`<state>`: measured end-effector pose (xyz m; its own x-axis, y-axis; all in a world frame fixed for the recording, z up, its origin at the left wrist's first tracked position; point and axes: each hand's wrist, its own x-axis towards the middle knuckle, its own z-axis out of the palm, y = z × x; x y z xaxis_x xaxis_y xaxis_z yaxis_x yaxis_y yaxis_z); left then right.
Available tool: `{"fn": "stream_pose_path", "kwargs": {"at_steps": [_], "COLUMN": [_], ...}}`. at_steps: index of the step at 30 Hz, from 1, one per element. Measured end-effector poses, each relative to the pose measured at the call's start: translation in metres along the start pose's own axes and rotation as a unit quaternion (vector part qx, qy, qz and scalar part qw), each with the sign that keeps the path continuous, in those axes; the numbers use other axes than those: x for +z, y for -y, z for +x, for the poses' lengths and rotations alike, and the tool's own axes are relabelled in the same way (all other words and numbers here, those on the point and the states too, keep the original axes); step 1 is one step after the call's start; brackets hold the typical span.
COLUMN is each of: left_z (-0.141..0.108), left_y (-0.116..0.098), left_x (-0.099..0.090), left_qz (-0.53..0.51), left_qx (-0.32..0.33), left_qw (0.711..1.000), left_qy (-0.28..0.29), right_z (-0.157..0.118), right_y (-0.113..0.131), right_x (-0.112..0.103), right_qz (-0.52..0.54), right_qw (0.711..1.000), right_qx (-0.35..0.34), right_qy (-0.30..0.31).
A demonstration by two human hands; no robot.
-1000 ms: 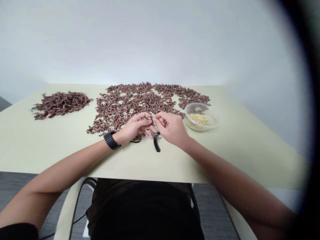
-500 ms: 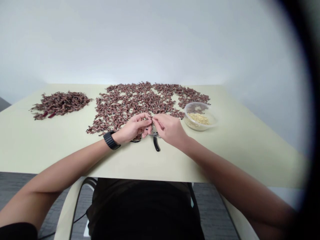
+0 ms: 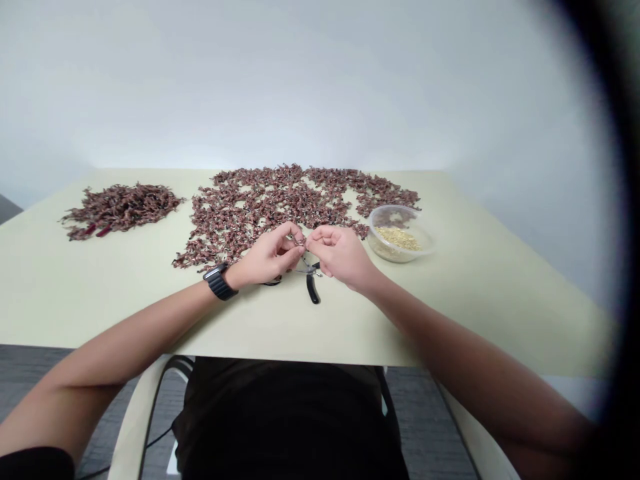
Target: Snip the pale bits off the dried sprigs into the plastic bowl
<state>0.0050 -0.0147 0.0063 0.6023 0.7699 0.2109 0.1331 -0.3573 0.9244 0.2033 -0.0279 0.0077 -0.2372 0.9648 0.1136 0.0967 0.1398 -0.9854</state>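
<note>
My left hand point(image 3: 273, 255) and my right hand point(image 3: 340, 255) meet fingertip to fingertip over the near edge of a wide spread of small reddish-brown twisted pieces point(image 3: 273, 200). Both are closed in a pinch; whatever lies between the fingertips is too small to make out. Beneath the hands lie pliers point(image 3: 313, 288) with black handles, their head partly covered by my fingers. To the right of my right hand stands a clear round plastic bowl point(image 3: 427, 250) holding small golden-yellow bits point(image 3: 399, 238).
A denser heap of similar brown pieces point(image 3: 125, 208), with two dark red bits at its front, lies on the left of the pale yellow table point(image 3: 280, 330). The table backs onto a white wall point(image 3: 280, 80). Chair armrests point(image 3: 135, 420) flank my body below the front edge.
My left hand has turned, its fingers curling in so the palm shows less. My right hand's fingers have shifted slightly, uncovering more of the pliers' head. The bowl and heaps are unmoved.
</note>
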Motion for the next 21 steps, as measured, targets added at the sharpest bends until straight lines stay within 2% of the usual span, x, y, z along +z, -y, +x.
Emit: {"fn": "stream_pose_path", "kwargs": {"at_steps": [5, 8, 13, 21], "left_z": [-0.001, -0.001, 0.003, 0.005], "left_y": [-0.006, -0.006, -0.003, -0.002], "left_x": [-0.004, -0.003, 0.0, 0.001], "left_qz": [0.126, 0.069, -0.093, -0.16], "left_qx": [0.046, 0.029, -0.026, -0.041], "left_qw": [0.991, 0.997, 0.995, 0.986], "left_qy": [-0.008, -0.005, 0.002, 0.001], "right_z": [0.003, 0.005, 0.007, 0.008], "right_y": [0.004, 0.006, 0.002, -0.003], "right_x": [-0.005, -0.009, -0.012, -0.015], "right_qz": [0.16, 0.205, 0.178, 0.003], "right_qw": [0.978, 0.965, 0.976, 1.0], "right_qx": [0.119, 0.141, 0.101, -0.019], "right_qy": [0.055, 0.085, 0.072, 0.023]}}
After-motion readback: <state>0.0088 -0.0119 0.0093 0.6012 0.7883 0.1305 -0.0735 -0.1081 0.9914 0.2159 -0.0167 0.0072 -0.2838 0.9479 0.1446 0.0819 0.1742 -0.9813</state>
